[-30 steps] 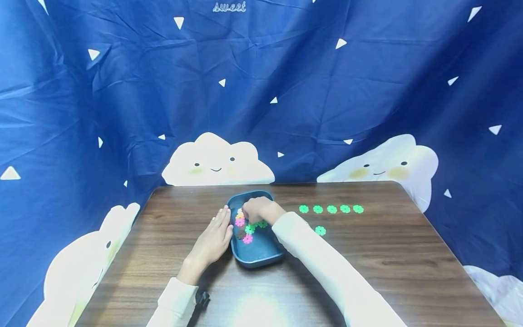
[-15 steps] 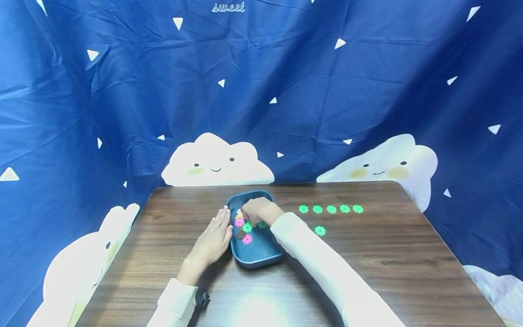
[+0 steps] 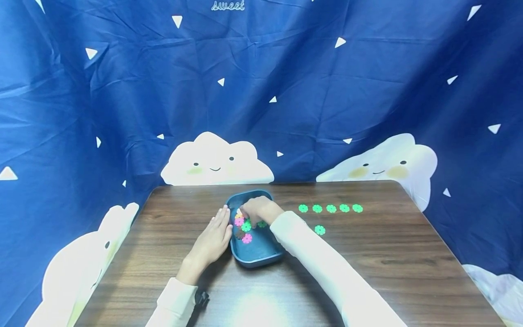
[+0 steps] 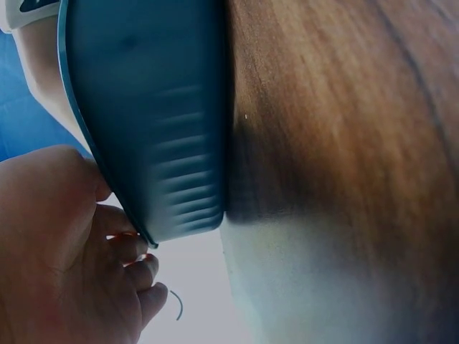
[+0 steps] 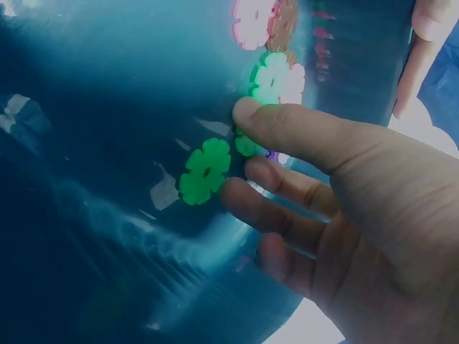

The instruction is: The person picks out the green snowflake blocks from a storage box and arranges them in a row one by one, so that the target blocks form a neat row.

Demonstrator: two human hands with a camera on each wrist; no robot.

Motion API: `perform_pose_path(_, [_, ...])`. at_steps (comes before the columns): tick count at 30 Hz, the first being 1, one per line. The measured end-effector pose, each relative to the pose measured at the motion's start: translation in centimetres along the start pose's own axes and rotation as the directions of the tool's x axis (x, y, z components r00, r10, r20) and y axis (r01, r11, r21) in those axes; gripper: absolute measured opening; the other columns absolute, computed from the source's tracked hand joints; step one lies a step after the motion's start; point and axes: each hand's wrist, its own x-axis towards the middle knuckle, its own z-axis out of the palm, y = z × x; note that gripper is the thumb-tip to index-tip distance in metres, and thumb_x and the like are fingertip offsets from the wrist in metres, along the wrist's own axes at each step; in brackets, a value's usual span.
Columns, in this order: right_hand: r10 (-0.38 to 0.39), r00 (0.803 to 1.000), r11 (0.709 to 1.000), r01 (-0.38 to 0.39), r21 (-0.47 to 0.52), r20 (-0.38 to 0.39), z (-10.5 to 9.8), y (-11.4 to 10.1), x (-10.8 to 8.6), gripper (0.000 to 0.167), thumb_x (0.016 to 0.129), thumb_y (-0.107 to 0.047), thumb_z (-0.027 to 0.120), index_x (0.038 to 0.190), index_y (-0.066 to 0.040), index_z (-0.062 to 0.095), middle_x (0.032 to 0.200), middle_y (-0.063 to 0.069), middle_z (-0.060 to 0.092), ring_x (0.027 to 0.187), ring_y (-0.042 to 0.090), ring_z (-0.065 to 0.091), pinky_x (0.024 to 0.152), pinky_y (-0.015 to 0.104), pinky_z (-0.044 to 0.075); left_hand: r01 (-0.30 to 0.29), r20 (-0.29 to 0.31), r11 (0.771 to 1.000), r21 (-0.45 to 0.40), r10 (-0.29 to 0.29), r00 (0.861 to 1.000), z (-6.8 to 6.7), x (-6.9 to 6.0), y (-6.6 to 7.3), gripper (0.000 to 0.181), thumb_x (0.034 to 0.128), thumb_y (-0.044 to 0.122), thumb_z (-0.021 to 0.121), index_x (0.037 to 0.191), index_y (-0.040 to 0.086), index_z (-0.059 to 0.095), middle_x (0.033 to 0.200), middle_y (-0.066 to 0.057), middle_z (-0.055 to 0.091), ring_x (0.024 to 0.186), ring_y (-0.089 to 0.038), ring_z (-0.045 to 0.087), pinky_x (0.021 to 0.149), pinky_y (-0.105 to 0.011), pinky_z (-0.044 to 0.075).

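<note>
In the head view a dark blue tray [image 3: 255, 252] holds flower-shaped pieces. My left hand [image 3: 210, 240], fingers extended, rests against its left side; the left wrist view shows that hand [image 4: 64, 244] at the tray's rim [image 4: 107, 179]. Inside the tray is my right hand [image 3: 263, 211]. In the right wrist view, the right hand's [image 5: 358, 186] thumb and forefinger pinch a partly hidden green piece [image 5: 246, 143]. A loose green piece [image 5: 206, 172] lies beside the fingertips; another green piece [image 5: 271, 79], a pink one [image 5: 252, 21] and a brown one [image 5: 283, 25] are above the thumb.
On the wooden table [image 3: 388, 254], right of the tray, several green pieces form a row, including one at its right end [image 3: 357, 208]. A single green piece [image 3: 319, 230] lies in front of them. A blue curtain [image 3: 310, 91] with white clouds hangs behind.
A green piece in the tray has shifted left, toward the pink ones. The right hand has stayed nearly in place within the tray, and the left hand has not visibly moved.
</note>
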Motion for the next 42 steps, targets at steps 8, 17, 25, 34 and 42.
perform_pose_path(8, [0.004,1.0,0.999,-0.004,-0.05,0.002,-0.1,-0.2,-0.1,0.028,0.094,-0.037,0.082,0.115,-0.021,0.07,0.097,-0.005,0.073,0.084,0.014,0.064,0.084,0.031,0.06,-0.008,0.001,1.0,0.0,0.008,1.0,-0.1,0.0,0.1,0.06,0.1154,0.026,0.04,0.165,-0.006,0.028,0.176,-0.021,0.024,0.163,-0.039,0.026,0.133,-0.056,0.028])
perform_pose_path(17, [0.014,1.0,0.999,-0.014,0.046,0.008,0.1,0.3,0.1,0.022,0.095,-0.034,0.08,0.107,-0.02,0.068,0.094,-0.005,0.07,0.084,0.014,0.063,0.078,0.031,0.058,0.001,-0.001,1.0,-0.003,-0.001,1.0,0.1,0.2,0.0,0.06,0.1151,0.025,0.042,0.165,-0.005,0.029,0.176,-0.02,0.024,0.164,-0.038,0.026,0.133,-0.055,0.027])
perform_pose_path(25, [-0.016,1.0,0.997,0.015,0.079,0.002,-0.1,0.6,0.1,0.019,0.096,-0.032,0.079,0.106,-0.02,0.068,0.095,-0.006,0.069,0.084,0.014,0.063,0.077,0.03,0.057,-0.002,0.002,1.0,-0.001,0.002,1.0,0.1,0.2,-0.1,0.06,0.1151,0.026,0.042,0.165,-0.005,0.029,0.176,-0.02,0.024,0.164,-0.038,0.026,0.133,-0.055,0.027])
perform_pose_path(34, [-0.034,0.999,0.995,0.038,0.094,-0.042,-0.4,1.3,-0.4,0.023,0.096,-0.032,0.078,0.112,-0.018,0.07,0.098,-0.004,0.07,0.084,0.014,0.063,0.078,0.031,0.058,0.004,-0.008,1.0,-0.01,-0.004,1.0,0.0,0.1,0.2,0.06,0.1148,0.025,0.043,0.165,-0.005,0.03,0.176,-0.021,0.025,0.164,-0.038,0.025,0.133,-0.055,0.028])
perform_pose_path(42, [-0.065,0.991,0.991,0.079,0.108,-0.121,-1.2,2.1,-1.5,0.031,0.097,-0.031,0.079,0.123,-0.015,0.072,0.112,-0.002,0.071,0.096,0.016,0.063,0.092,0.038,0.059,-0.01,-0.016,1.0,0.003,0.01,1.0,0.1,0.1,0.1,0.06,0.1142,0.024,0.043,0.164,-0.006,0.031,0.174,-0.023,0.027,0.162,-0.042,0.029,0.131,-0.058,0.03])
